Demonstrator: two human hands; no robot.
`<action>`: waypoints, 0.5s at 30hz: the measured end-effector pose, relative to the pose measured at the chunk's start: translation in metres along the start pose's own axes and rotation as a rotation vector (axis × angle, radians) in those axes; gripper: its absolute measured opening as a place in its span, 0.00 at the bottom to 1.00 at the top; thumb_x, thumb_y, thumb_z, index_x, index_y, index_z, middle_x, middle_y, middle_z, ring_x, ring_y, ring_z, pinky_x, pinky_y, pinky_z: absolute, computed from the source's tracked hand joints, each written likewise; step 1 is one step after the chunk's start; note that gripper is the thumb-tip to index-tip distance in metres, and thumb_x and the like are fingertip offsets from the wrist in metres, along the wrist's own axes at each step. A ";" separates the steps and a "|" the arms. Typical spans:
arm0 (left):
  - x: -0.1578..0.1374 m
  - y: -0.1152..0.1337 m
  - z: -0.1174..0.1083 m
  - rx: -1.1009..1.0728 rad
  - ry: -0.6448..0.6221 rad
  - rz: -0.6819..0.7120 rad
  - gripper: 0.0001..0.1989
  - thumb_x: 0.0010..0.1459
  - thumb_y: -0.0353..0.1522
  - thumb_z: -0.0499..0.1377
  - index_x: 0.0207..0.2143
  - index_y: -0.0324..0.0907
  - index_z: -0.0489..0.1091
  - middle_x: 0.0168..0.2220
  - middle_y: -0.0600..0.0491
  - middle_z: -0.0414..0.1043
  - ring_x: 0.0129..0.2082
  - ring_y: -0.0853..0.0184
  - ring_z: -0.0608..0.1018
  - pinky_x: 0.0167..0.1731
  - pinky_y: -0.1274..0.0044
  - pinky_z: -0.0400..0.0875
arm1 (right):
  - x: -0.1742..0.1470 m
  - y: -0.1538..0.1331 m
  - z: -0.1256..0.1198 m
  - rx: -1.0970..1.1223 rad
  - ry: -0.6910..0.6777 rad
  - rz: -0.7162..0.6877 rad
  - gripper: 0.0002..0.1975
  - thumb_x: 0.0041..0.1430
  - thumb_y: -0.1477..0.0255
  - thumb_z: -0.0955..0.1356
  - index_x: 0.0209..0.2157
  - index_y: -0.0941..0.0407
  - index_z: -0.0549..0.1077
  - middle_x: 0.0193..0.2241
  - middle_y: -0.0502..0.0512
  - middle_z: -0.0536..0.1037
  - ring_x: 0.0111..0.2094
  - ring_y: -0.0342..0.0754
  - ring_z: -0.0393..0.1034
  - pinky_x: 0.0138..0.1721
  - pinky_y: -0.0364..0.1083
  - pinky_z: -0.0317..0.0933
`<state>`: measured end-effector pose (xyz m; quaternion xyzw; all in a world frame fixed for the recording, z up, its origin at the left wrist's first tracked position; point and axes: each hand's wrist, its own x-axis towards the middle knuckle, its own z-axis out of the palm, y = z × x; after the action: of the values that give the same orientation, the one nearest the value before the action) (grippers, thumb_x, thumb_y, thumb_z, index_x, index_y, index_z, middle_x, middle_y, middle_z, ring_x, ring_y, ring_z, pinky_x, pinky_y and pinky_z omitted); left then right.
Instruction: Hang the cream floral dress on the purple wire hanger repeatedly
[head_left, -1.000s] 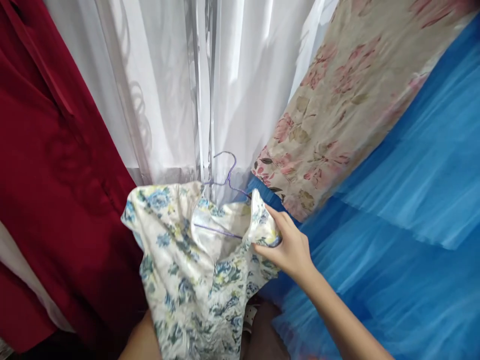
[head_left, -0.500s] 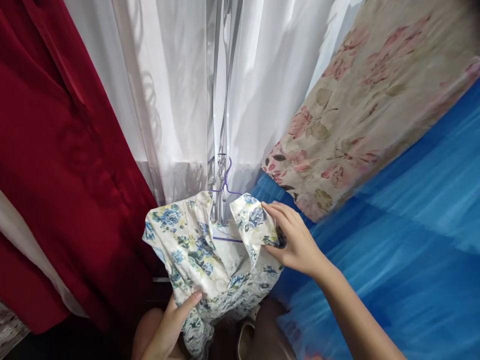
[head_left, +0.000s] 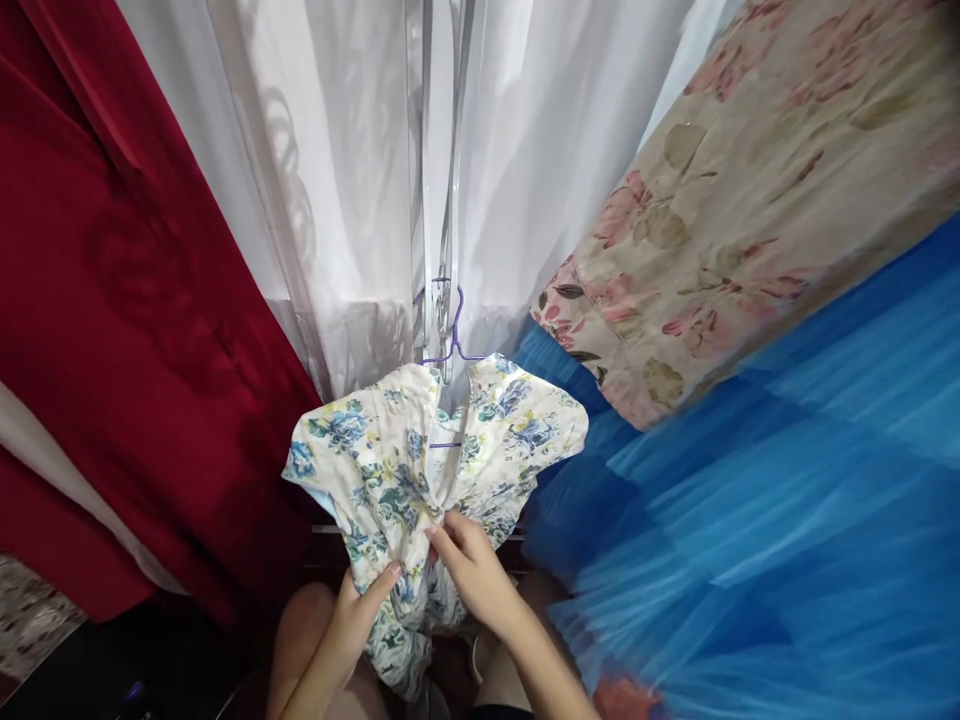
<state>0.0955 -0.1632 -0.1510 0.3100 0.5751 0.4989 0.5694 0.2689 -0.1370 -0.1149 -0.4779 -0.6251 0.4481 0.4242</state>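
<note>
A white dress or top with blue and yellow flowers (head_left: 375, 440) hangs on a purple hanger (head_left: 455, 345), its V-neck facing up toward me. My left hand (head_left: 364, 610) grips the garment's left side, thumb on top and fingers hidden underneath. At the bottom of the V-neck, my right hand (head_left: 469, 560) pinches the front fabric between thumb and fingers. Both sleeves lie spread over the hanger's arms. The lower part of the garment bunches below my hands.
White curtains (head_left: 337, 200) hang behind, with long pale straps (head_left: 427, 180) running down to the hanger. Red cloth (head_left: 150, 300) drapes at the left. Beige floral fabric (head_left: 675, 270) and blue tulle (head_left: 787, 500) fill the right side. My legs (head_left: 296, 640) are below.
My right hand has let go of the right sleeve and moved down and left to the neckline's bottom. The right sleeve now lies flat outward. My left hand keeps its grip.
</note>
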 end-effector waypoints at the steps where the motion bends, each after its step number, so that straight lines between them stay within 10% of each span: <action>1: 0.001 0.003 -0.002 0.024 0.004 0.017 0.29 0.33 0.45 0.71 0.42 0.48 0.76 0.45 0.49 0.79 0.54 0.46 0.75 0.52 0.62 0.72 | 0.004 -0.004 -0.003 0.033 -0.017 -0.013 0.22 0.66 0.55 0.62 0.24 0.55 0.65 0.22 0.49 0.68 0.27 0.46 0.62 0.33 0.46 0.55; 6: 0.005 -0.008 -0.015 0.107 0.083 0.092 0.27 0.40 0.46 0.69 0.44 0.48 0.74 0.44 0.48 0.79 0.52 0.45 0.76 0.50 0.62 0.73 | -0.006 0.002 -0.010 0.276 -0.038 0.048 0.23 0.64 0.53 0.64 0.23 0.55 0.65 0.18 0.48 0.67 0.21 0.43 0.57 0.26 0.44 0.51; 11: 0.012 -0.030 -0.023 0.200 0.537 0.755 0.25 0.51 0.39 0.65 0.50 0.51 0.62 0.51 0.47 0.69 0.54 0.53 0.73 0.52 0.65 0.70 | -0.027 0.019 -0.007 0.420 0.014 0.173 0.22 0.59 0.52 0.67 0.26 0.56 0.70 0.16 0.47 0.69 0.16 0.40 0.51 0.20 0.42 0.44; 15: 0.011 -0.037 0.010 0.512 0.075 0.936 0.16 0.56 0.33 0.62 0.47 0.46 0.65 0.43 0.47 0.71 0.45 0.59 0.76 0.45 0.68 0.73 | -0.030 0.016 -0.009 0.405 0.011 0.208 0.16 0.58 0.58 0.68 0.27 0.58 0.72 0.16 0.47 0.71 0.15 0.38 0.53 0.20 0.41 0.45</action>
<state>0.1114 -0.1626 -0.1870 0.6443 0.4985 0.5541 0.1713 0.2865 -0.1624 -0.1314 -0.4473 -0.4673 0.6032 0.4665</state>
